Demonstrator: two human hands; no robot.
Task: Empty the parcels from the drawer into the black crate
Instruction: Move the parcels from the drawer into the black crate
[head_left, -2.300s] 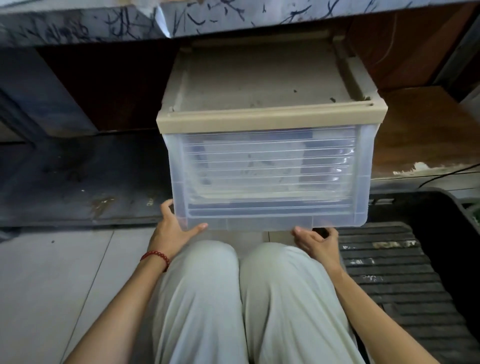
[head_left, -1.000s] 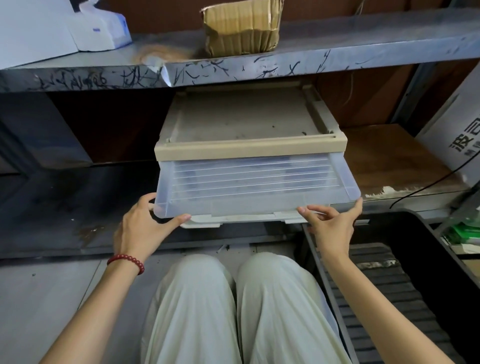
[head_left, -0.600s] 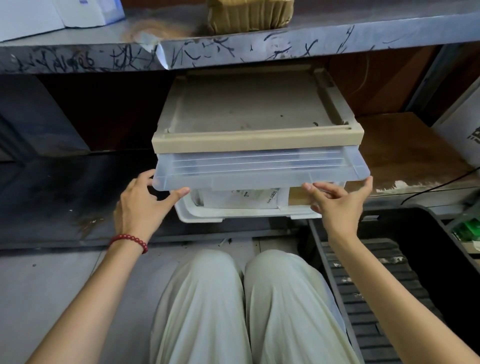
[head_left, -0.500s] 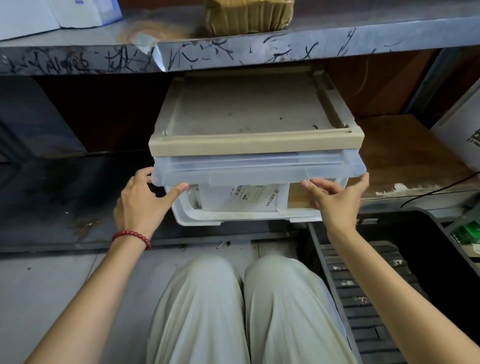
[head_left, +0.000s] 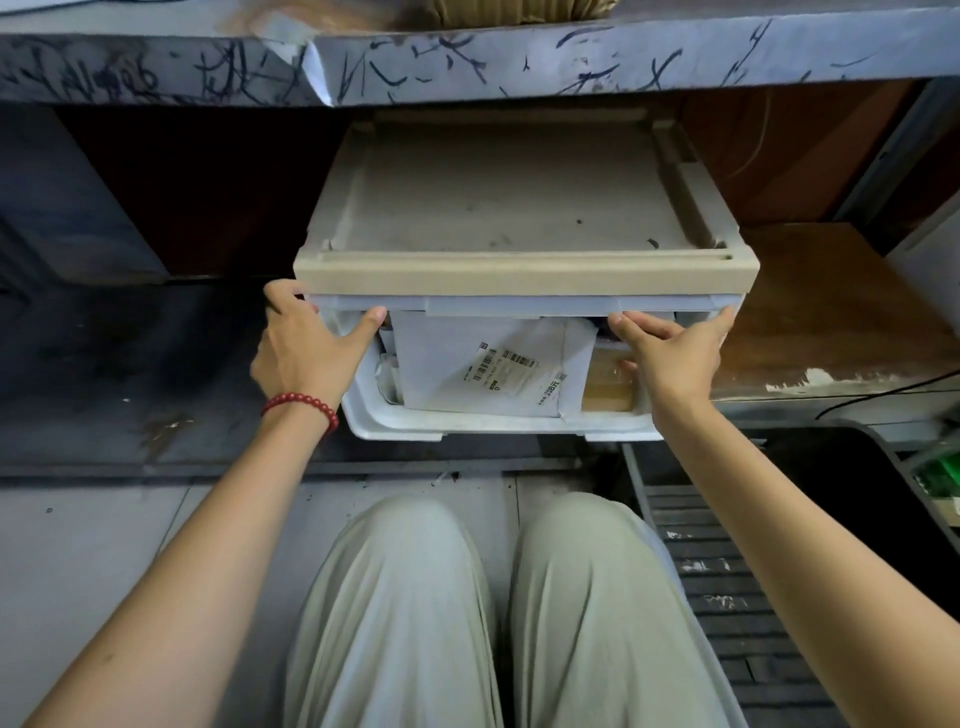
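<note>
Where the drawer sits, head view: white drawer (head_left: 498, 423) sticks out of beige storage unit (head_left: 519, 270) under metal shelf (head_left: 467, 67), ahead of the knees.
Drawer contents: white parcel (head_left: 467, 374) with barcode label, centre; brown parcel (head_left: 608, 389) just beside it on the right.
Flap: clear front flap (head_left: 519, 305) raised, edge-on under the beige rim.
Left hand: left hand (head_left: 306, 353) grips the flap's left corner.
Right hand: right hand (head_left: 670, 358) pinches the flap's right end.
Parcels vs hands: between both hands, just below them.
Black crate: black crate (head_left: 727, 571) on the floor, right of the knees, ribbed bottom showing.
</note>
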